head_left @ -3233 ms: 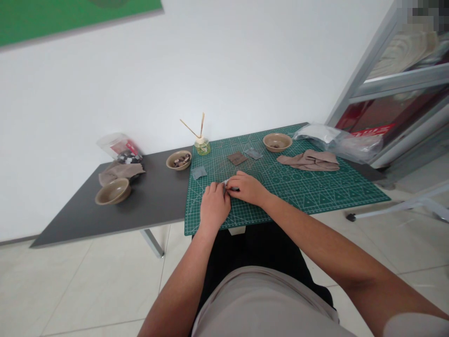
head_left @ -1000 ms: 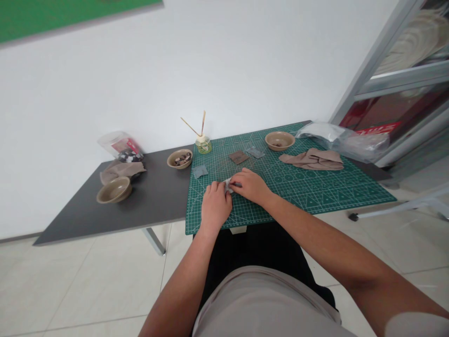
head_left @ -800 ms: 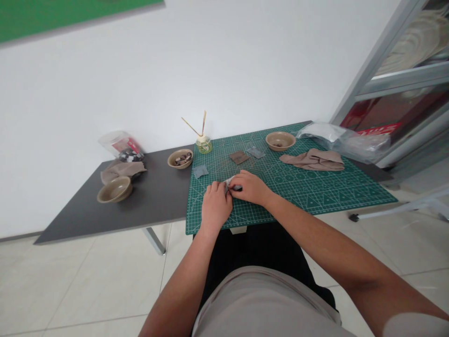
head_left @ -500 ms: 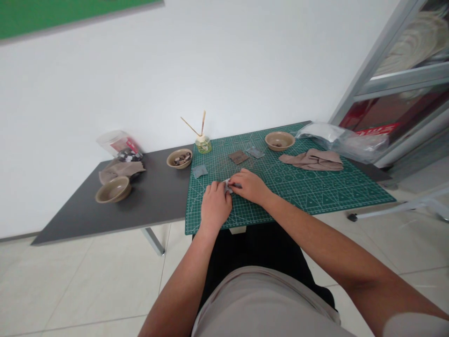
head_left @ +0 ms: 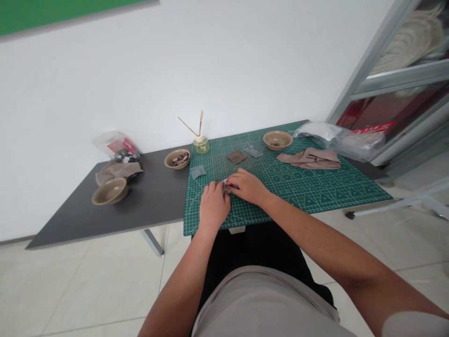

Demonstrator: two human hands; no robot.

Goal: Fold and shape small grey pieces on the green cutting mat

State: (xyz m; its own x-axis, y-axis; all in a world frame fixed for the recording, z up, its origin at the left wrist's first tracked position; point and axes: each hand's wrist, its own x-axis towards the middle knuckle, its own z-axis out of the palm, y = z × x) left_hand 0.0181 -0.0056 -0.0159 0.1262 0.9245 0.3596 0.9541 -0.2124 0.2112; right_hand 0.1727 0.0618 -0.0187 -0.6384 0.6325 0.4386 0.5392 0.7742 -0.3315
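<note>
My left hand [head_left: 213,206] and my right hand [head_left: 247,186] meet on the green cutting mat [head_left: 315,187], fingers curled together around a small pale grey piece [head_left: 226,186] between them. A thin dark tip sticks out under my right fingers; I cannot make out what it is. Small grey and brown squares [head_left: 237,157] lie on the mat just beyond my hands, and another grey square [head_left: 198,171] lies to the left.
A reed diffuser jar [head_left: 201,144] and a bowl of small pieces [head_left: 177,159] stand behind the mat's left edge. A tan bowl [head_left: 277,140], beige cloth [head_left: 308,159] and plastic bag [head_left: 336,135] sit at right. Another bowl [head_left: 109,191], cloth and plastic tub [head_left: 114,144] are on the grey table at left.
Both hands stay pressed together on the small piece with only slight finger shifts. The view has drifted a little.
</note>
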